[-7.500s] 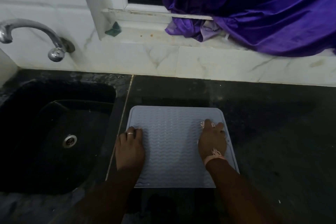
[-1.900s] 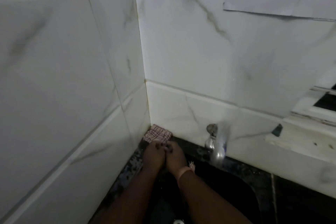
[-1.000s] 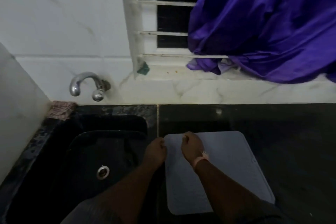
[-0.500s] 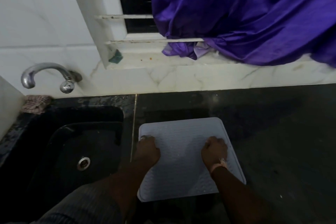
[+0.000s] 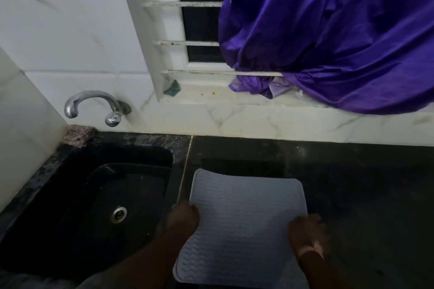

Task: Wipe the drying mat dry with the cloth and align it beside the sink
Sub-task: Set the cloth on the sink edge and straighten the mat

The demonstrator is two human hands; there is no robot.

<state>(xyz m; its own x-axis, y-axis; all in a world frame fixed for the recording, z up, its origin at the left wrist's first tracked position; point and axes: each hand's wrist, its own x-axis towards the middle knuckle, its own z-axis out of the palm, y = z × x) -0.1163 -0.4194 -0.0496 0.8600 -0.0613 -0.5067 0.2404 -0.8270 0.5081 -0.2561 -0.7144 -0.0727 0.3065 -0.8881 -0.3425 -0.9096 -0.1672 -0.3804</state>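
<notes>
Hands are gripping the mat (image 5: 246, 220), left hand (image 5: 184, 217) and right hand (image 5: 306, 230) curling fingers over opposite edges; best squaring it parallel to the sink (image 5: 70, 195) edge.

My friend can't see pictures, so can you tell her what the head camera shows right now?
A person's left hand and right hand hold the side edges of a pale grey ridged drying mat on a dark counter, just right of a black sink. A checked cloth sits at the sink's far left corner under a metal tap; purple fabric drapes over the window.
</notes>
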